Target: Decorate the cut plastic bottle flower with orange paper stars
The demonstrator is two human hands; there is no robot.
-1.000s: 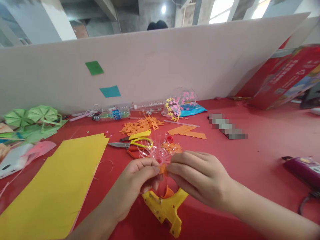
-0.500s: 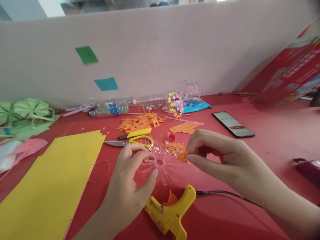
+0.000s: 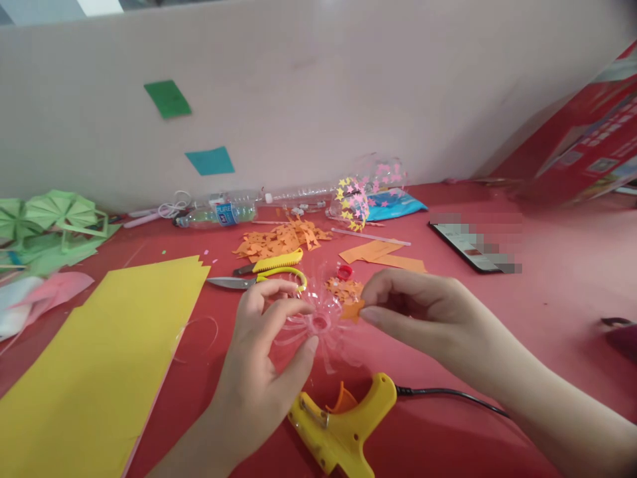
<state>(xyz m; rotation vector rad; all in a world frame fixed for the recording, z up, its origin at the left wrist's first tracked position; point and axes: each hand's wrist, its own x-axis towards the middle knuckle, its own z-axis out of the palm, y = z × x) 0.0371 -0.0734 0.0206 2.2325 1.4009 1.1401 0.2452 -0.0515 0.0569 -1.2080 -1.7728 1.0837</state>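
Since one second ago, the two hands have parted in the head view. Right hand (image 3: 423, 302), right of centre, is pinched on one orange star (image 3: 352, 311) near the middle of the frame. Left hand (image 3: 261, 355), lower left of centre, has thumb and fingers apart, nothing seen gripped. Between them a clear plastic piece (image 3: 320, 323) spreads round, without long axis, just left of the star. Left fingertips are nearer to it; whether they touch, I cannot tell.

Both hands (image 3: 253, 355) bare w/ slim fingers (image 3: 286, 311), forearms (image 3: 547, 395) uncovered approx. throughout.
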